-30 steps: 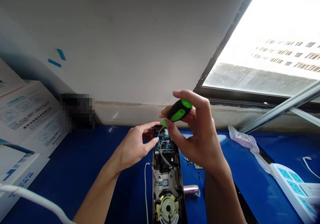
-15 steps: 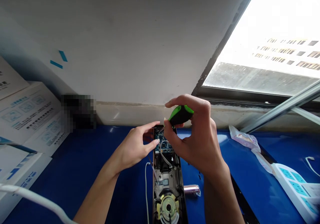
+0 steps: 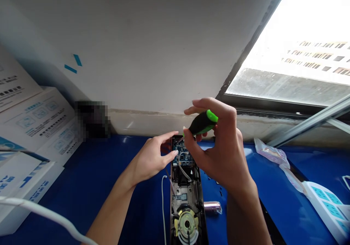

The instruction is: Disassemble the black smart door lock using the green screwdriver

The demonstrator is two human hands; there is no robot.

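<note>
A long dark device casing [image 3: 179,186] lies open on the blue table, with a blue circuit board [image 3: 182,156] at its far end and a round yellow-and-silver part [image 3: 187,223] at the near end. My right hand [image 3: 218,143] grips a black and green screwdriver [image 3: 201,124], tilted, its tip down by the board's upper left. My left hand [image 3: 151,155] rests at the casing's left edge, thumb on the board's side and fingers spread around the far corner. A light cable [image 3: 183,170] loops from the board inside the casing.
White printed boxes [image 3: 41,117] are stacked on the left. A wrapped pink cylinder [image 3: 212,207] and small dark pieces lie right of the casing. Farther right are a plastic bag [image 3: 270,153] and a power strip [image 3: 325,205]. A white cable [image 3: 49,216] crosses the lower left.
The view has shifted slightly. The screwdriver handle has turned in my right hand and shows more green at its end. My left hand stays at the casing.
</note>
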